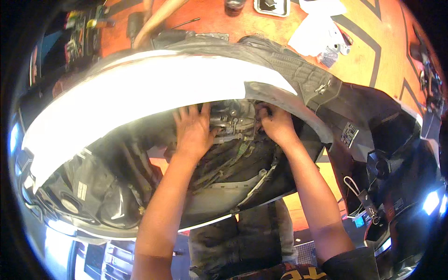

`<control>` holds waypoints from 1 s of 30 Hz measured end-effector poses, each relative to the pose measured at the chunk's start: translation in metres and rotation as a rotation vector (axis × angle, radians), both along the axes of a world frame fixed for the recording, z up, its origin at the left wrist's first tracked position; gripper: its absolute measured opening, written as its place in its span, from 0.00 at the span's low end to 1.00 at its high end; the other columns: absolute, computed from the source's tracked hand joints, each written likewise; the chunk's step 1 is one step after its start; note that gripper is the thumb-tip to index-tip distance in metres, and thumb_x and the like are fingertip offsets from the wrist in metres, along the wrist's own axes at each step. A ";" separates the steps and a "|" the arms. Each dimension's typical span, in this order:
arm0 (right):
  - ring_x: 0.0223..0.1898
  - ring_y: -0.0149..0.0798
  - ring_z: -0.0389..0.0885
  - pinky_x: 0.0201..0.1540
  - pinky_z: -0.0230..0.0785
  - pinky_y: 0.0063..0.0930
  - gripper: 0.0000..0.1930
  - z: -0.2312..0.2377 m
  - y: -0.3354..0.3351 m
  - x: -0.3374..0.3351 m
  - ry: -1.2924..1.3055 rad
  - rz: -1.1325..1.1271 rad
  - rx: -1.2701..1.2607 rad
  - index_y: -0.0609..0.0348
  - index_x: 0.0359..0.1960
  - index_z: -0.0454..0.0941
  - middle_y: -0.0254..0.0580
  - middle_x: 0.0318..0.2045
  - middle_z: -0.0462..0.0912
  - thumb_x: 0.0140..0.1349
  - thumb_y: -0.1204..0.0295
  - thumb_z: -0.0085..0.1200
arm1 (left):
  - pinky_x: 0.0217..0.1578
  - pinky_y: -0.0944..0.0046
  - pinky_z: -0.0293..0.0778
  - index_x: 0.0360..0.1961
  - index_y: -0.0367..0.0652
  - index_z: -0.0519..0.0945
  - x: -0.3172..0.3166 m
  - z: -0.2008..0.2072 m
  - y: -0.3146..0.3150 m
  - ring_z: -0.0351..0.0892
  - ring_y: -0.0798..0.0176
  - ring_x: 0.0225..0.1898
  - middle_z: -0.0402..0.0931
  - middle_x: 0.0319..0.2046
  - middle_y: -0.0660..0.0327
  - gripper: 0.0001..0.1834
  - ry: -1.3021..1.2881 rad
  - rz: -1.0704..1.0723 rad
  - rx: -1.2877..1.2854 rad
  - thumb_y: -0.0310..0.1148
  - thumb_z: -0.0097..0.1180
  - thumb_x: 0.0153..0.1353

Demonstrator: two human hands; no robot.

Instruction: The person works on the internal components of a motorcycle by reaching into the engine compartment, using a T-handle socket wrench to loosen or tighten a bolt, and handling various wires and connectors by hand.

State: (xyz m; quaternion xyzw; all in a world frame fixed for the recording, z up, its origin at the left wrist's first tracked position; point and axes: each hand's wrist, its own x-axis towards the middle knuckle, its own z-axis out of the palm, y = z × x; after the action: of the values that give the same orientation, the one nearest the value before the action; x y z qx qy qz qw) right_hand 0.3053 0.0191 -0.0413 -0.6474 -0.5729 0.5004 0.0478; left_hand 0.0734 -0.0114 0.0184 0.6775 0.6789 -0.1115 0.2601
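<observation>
A long curved panel (140, 77), glaring white with a grey right end, arches over a dark hollow in a vehicle body. Metal machinery (235, 120) with round fittings shows in that hollow, between my hands. My left hand (192, 133) lies beside its left side, fingers spread and reaching to the panel's lower edge, with nothing held. At the machinery's right side my right hand (277, 125) has its fingers curled inward; what they grip, if anything, is hidden. Cables and hoses (219, 175) run below the machinery.
Another person's arm (158, 21) reaches in from the top. Dark body panels (373, 126) spread at the right. On the orange floor (261, 28) lie a tray (271, 6), a white bag (313, 35) and a thin dark tool (186, 22). A looped cord (352, 184) hangs at lower right.
</observation>
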 end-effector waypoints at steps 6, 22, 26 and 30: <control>0.30 0.37 0.87 0.28 0.81 0.30 0.32 0.027 0.001 -0.015 0.301 -0.036 -0.747 0.63 0.67 0.69 0.50 0.44 0.85 0.67 0.56 0.60 | 0.73 0.41 0.51 0.70 0.43 0.68 -0.004 -0.013 0.045 0.61 0.40 0.72 0.67 0.68 0.42 0.51 -0.246 -0.122 -0.567 0.46 0.74 0.43; 0.30 0.33 0.86 0.33 0.79 0.32 0.29 0.017 -0.020 -0.041 0.330 -0.023 -0.508 0.65 0.58 0.73 0.44 0.33 0.87 0.65 0.56 0.65 | 0.71 0.46 0.56 0.64 0.42 0.74 -0.005 -0.044 0.050 0.61 0.40 0.71 0.69 0.66 0.43 0.40 -0.342 -0.058 -0.651 0.40 0.72 0.48; 0.29 0.40 0.87 0.38 0.79 0.38 0.25 0.039 -0.029 -0.050 0.263 -0.092 -0.361 0.67 0.51 0.79 0.49 0.28 0.87 0.62 0.58 0.67 | 0.68 0.46 0.60 0.61 0.41 0.76 -0.017 -0.030 0.041 0.66 0.38 0.67 0.71 0.63 0.42 0.35 -0.402 0.020 -0.561 0.37 0.70 0.50; 0.36 0.52 0.89 0.41 0.79 0.41 0.23 0.062 -0.038 -0.063 0.234 -0.176 -0.215 0.66 0.49 0.79 0.54 0.32 0.88 0.61 0.60 0.68 | 0.62 0.47 0.68 0.66 0.39 0.69 -0.026 -0.011 0.039 0.73 0.36 0.62 0.74 0.60 0.39 0.32 -0.343 0.019 -0.640 0.33 0.61 0.61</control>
State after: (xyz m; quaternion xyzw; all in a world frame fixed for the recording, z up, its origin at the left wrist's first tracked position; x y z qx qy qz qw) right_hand 0.2426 -0.0191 0.0208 -0.6337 -0.4477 0.6246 0.0883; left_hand 0.0477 0.0275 0.0069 0.5643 0.5622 -0.2009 0.5702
